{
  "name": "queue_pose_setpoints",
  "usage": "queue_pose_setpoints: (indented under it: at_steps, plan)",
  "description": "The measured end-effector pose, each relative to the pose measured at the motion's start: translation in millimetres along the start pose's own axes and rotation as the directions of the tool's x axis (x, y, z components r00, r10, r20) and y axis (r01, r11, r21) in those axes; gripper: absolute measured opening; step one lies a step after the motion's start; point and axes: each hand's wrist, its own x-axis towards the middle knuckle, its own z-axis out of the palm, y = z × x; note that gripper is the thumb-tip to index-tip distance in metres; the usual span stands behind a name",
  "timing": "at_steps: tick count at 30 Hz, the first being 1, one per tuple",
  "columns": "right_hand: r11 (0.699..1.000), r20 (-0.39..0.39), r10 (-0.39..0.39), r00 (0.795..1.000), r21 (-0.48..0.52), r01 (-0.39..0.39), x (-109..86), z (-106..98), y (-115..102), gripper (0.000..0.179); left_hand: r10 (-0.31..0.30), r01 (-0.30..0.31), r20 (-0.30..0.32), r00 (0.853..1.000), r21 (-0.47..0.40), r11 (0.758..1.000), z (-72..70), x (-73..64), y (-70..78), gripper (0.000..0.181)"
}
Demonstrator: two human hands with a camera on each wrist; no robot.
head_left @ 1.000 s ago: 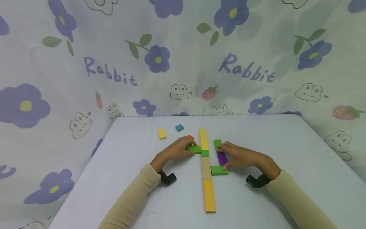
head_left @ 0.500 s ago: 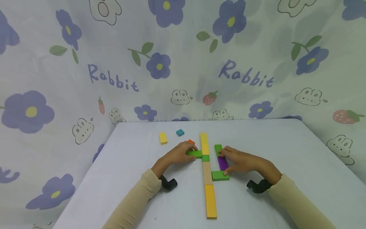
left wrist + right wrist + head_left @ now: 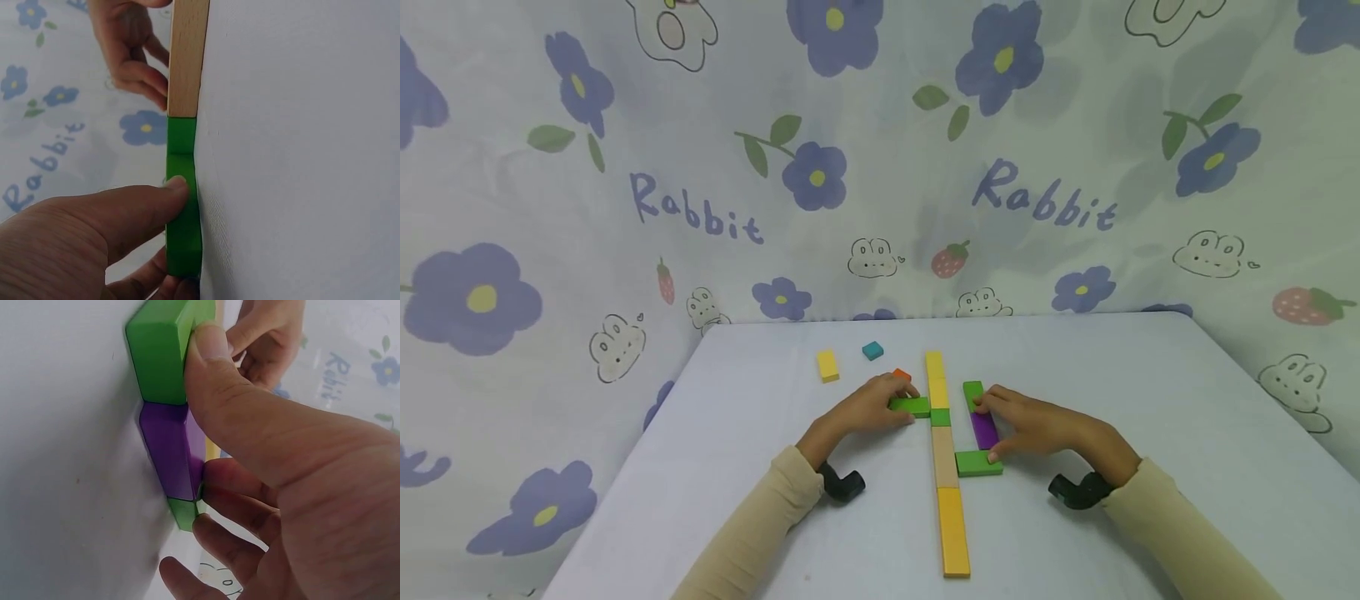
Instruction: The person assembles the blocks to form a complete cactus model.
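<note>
My left hand (image 3: 874, 405) pinches a green block (image 3: 910, 407) from both sides, its end against a long row of blocks. In the left wrist view the thumb lies on that green block (image 3: 184, 215). My right hand (image 3: 1037, 423) is spread over an adjoining group. Its thumb presses the crosswise green block (image 3: 977, 464), while fingertips touch around the purple block (image 3: 983, 431) and the farther green block (image 3: 973, 395). The right wrist view has the purple block (image 3: 169, 447) between the two green ones. The row includes a small green block (image 3: 940, 417) and a tan block (image 3: 944, 457).
Yellow blocks (image 3: 934, 365) form the row's far end, an orange-yellow block (image 3: 953, 533) its near end. Beyond my left hand lie a loose yellow block (image 3: 827, 366), a teal block (image 3: 872, 351) and a partly hidden orange block (image 3: 902, 375). A patterned cloth (image 3: 880, 167) hangs behind the white table (image 3: 1075, 350).
The head view has tilted up slightly, so everything sits lower in it. Both hands keep their places on the blocks, and the arrangement looks the same.
</note>
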Motion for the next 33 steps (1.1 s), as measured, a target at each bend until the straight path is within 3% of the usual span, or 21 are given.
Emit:
queue_pose_setpoints:
  at_steps: [13,24,33]
  plan:
    - [1.0,0.024,0.003,1.0,0.008,-0.004,-5.1,7.7,-4.2,0.073,-0.024,0.025,0.033,0.999,-0.026,0.999,8.6,-6.5,-1.6,0.037]
    - [0.999,0.0,-0.013,1.0,-0.052,0.013,2.4,-9.7,-2.7,0.074,-0.002,0.002,0.006,1.0,0.006,1.0,-6.0,4.8,-0.6,0.038]
    - [1.0,0.012,0.01,1.0,-0.01,-0.01,0.5,-4.7,-2.3,0.075,-0.025,0.026,0.021,0.999,-0.025,0.999,-2.3,3.4,-0.8,0.038]
